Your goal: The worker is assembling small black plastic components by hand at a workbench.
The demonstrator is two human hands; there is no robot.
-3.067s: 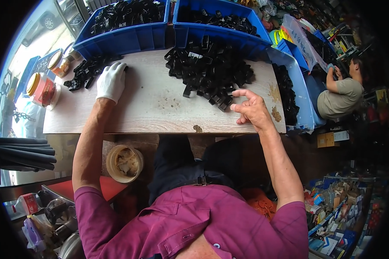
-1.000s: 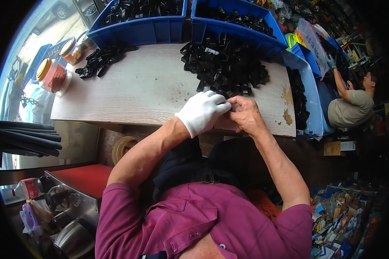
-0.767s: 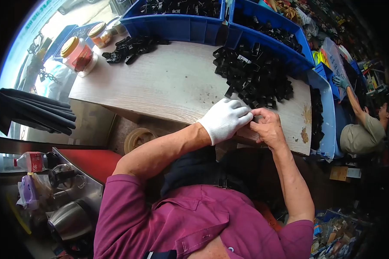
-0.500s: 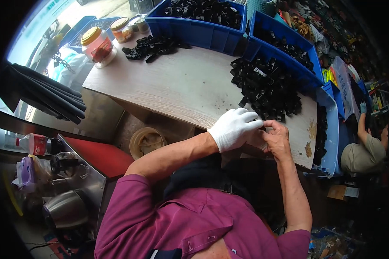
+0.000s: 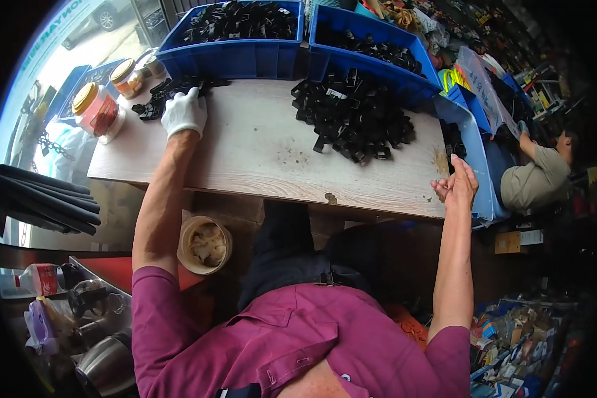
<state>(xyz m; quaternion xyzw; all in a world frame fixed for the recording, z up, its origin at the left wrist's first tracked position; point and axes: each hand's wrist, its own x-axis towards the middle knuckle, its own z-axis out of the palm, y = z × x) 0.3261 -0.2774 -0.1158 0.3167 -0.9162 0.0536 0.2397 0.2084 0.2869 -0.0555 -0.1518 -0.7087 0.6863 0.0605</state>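
My left hand (image 5: 184, 114), in a white knitted glove, reaches down onto a small pile of black plastic parts (image 5: 154, 106) at the table's far left. Its fingers bend over the parts, and the fingertips are hidden, so I cannot tell whether it grips one. Bare, my right hand (image 5: 460, 186) hovers by the table's right edge, beside a light blue bin (image 5: 472, 142) with black parts inside. Its fingers are apart, with nothing visible in them. A larger heap of black plastic parts (image 5: 351, 119) lies on the table between my hands.
Two blue crates, one at back centre (image 5: 235, 61) and another to its right (image 5: 378, 74), hold black parts. Lidded jars (image 5: 99, 113) stand at the table's left end. A bucket (image 5: 205, 245) sits below the front edge. A co-worker (image 5: 537, 172) is at the far right.
My hands have parted from their meeting point at the table's front. The left has gone far left to the small pile, the right toward the right-hand bin. My view has shifted.
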